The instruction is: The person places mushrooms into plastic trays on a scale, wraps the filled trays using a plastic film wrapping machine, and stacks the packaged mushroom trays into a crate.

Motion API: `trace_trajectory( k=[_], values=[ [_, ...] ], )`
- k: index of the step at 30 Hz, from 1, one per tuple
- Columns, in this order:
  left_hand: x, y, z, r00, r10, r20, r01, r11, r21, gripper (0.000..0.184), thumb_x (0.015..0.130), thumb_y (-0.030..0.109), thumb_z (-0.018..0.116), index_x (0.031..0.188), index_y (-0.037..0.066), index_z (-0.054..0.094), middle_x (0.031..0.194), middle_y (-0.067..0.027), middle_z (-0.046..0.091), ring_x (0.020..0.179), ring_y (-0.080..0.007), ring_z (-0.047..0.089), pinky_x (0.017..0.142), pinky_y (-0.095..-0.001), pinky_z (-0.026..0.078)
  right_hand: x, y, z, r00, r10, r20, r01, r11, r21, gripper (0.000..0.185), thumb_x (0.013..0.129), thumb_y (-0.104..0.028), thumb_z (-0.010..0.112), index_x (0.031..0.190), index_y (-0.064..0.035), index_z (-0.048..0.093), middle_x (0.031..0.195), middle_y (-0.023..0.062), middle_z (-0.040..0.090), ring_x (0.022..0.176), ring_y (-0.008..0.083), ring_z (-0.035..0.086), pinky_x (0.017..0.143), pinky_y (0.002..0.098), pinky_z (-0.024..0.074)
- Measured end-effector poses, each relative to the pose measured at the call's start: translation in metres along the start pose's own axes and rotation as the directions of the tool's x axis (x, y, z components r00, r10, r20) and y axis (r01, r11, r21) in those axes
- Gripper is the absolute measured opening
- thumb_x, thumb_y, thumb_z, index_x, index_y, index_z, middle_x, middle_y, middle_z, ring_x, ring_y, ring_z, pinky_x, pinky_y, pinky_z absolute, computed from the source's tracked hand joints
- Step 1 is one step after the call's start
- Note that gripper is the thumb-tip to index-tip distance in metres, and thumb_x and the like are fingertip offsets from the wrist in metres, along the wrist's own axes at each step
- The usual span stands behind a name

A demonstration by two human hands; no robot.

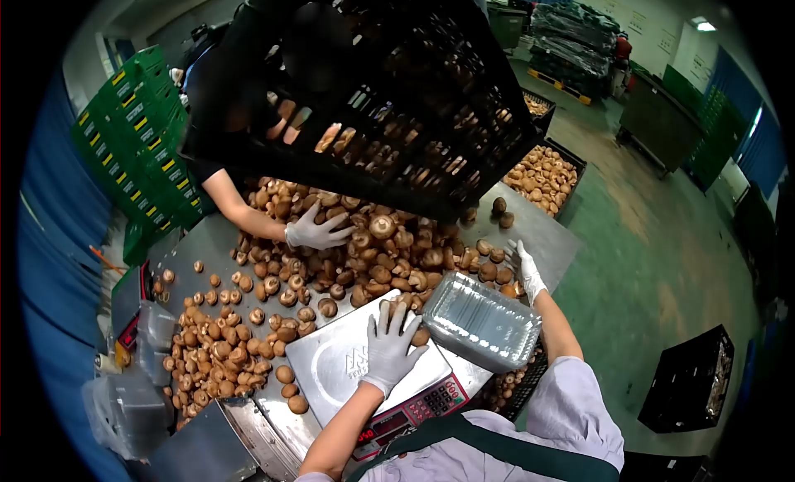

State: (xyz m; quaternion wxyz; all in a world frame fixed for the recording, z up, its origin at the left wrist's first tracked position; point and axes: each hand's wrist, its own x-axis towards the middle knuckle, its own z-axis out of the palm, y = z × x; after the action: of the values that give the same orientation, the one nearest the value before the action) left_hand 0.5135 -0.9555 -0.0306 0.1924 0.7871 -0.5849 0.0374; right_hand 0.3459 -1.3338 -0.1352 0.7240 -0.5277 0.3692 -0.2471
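My left hand (391, 351), in a pale glove, lies over the steel pan of a red-edged digital scale (331, 366) with its fingers spread. A single shiitake mushroom (420, 337) is close beside those fingers, on the scale's far right side. My right hand (526, 271), also gloved, is at the table's right edge with fingers stretched out, close to a few mushrooms (495, 273). Between my hands, a stack of clear plastic trays (483, 320) sits by the scale. A big heap of shiitake mushrooms (373, 250) spreads beyond the scale.
Across the table, a co-worker's gloved hand (319, 229) touches the heap under a tilted black crate (373, 109). More mushrooms (219, 354) lie left. Clear trays (137, 407) stand at the left edge. A mushroom-filled crate (542, 180) is at the far right; another crate (687, 378) is on the floor.
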Motion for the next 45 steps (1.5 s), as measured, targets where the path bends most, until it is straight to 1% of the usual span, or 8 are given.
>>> trace_trajectory(
  k=[13,16,19,24,28,33,36,45],
  values=[
    [0.042,-0.051,0.004,0.947,-0.207,-0.245,0.196,0.978,-0.068,0.047,0.073,0.029,0.070,0.116,0.012,0.060,0.134,-0.0190,0.045,0.120,-0.0359,0.044,0.098,-0.0447,0.037,-0.006,-0.020,0.030,0.994,-0.055,0.090,0.065,0.992,-0.105,0.064,0.097,-0.051,0.031,0.139,-0.0031,0.039,0.139,0.0105,0.044,0.128,0.0223,0.039,0.106,0.0321,0.0266],
    [0.046,-0.058,-0.001,0.909,-0.286,-0.302,0.258,0.957,-0.132,0.050,0.072,0.028,0.070,0.116,0.009,0.059,0.126,-0.0236,0.049,0.110,-0.0388,0.052,0.091,-0.0430,0.044,-0.011,-0.026,0.037,0.994,-0.087,0.072,0.093,0.992,-0.086,0.064,0.095,-0.051,0.039,0.138,-0.0036,0.041,0.137,0.0089,0.046,0.128,0.0220,0.040,0.107,0.0332,0.0269],
    [0.049,-0.074,-0.005,0.877,-0.365,-0.313,0.352,0.931,-0.100,0.048,0.074,0.027,0.069,0.117,0.008,0.058,0.126,-0.0212,0.050,0.109,-0.0380,0.052,0.091,-0.0423,0.044,-0.024,-0.036,0.043,0.995,-0.102,0.019,0.104,0.974,-0.200,0.063,0.094,-0.050,0.041,0.138,-0.0058,0.041,0.137,0.0081,0.046,0.129,0.0216,0.040,0.107,0.0333,0.0280],
    [0.043,-0.115,-0.003,0.790,-0.484,-0.377,0.487,0.868,-0.095,0.047,0.083,0.029,0.062,0.123,0.005,0.055,0.127,-0.0213,0.050,0.110,-0.0376,0.051,0.093,-0.0416,0.042,-0.003,-0.016,0.034,0.993,-0.116,0.029,0.119,0.988,-0.102,0.062,0.094,-0.048,0.043,0.141,-0.0078,0.037,0.140,0.0073,0.043,0.129,0.0206,0.040,0.105,0.0345,0.0309],
    [0.032,-0.103,-0.008,0.764,-0.559,-0.323,0.417,0.809,-0.413,0.053,0.089,0.028,0.054,0.134,0.002,0.041,0.138,-0.0245,0.037,0.127,-0.0379,0.037,0.105,-0.0397,0.031,0.010,-0.005,0.027,0.981,-0.189,0.048,0.193,0.973,-0.124,0.059,0.096,-0.044,0.043,0.141,-0.0066,0.036,0.141,0.0069,0.042,0.128,0.0186,0.041,0.104,0.0331,0.0320],
    [0.024,-0.097,0.003,0.815,-0.460,-0.352,0.304,0.857,-0.416,0.071,0.079,0.029,0.068,0.137,0.002,0.036,0.144,-0.0234,0.030,0.131,-0.0373,0.032,0.108,-0.0407,0.028,0.013,0.001,0.023,0.961,-0.274,0.045,0.276,0.924,-0.265,0.057,0.096,-0.042,0.044,0.139,-0.0054,0.039,0.138,0.0068,0.045,0.126,0.0176,0.043,0.103,0.0321,0.0341],
    [0.025,-0.088,-0.003,0.871,-0.404,-0.280,0.303,0.890,-0.340,0.086,0.066,0.031,0.077,0.137,0.005,0.036,0.144,-0.0240,0.029,0.130,-0.0394,0.032,0.107,-0.0417,0.030,0.003,-0.008,0.031,0.981,-0.194,0.006,0.190,0.952,-0.240,0.057,0.096,-0.043,0.043,0.140,-0.0068,0.039,0.137,0.0053,0.046,0.124,0.0160,0.044,0.101,0.0315,0.0353],
    [0.028,-0.085,-0.005,0.858,-0.438,-0.268,0.348,0.880,-0.324,0.097,0.060,0.035,0.082,0.139,0.006,0.033,0.145,-0.0231,0.027,0.130,-0.0391,0.032,0.105,-0.0424,0.031,-0.005,-0.016,0.036,0.996,-0.088,0.031,0.092,0.970,-0.225,0.059,0.095,-0.047,0.040,0.143,-0.0131,0.034,0.142,0.0055,0.041,0.129,0.0190,0.040,0.102,0.0361,0.0319]
  ],
)
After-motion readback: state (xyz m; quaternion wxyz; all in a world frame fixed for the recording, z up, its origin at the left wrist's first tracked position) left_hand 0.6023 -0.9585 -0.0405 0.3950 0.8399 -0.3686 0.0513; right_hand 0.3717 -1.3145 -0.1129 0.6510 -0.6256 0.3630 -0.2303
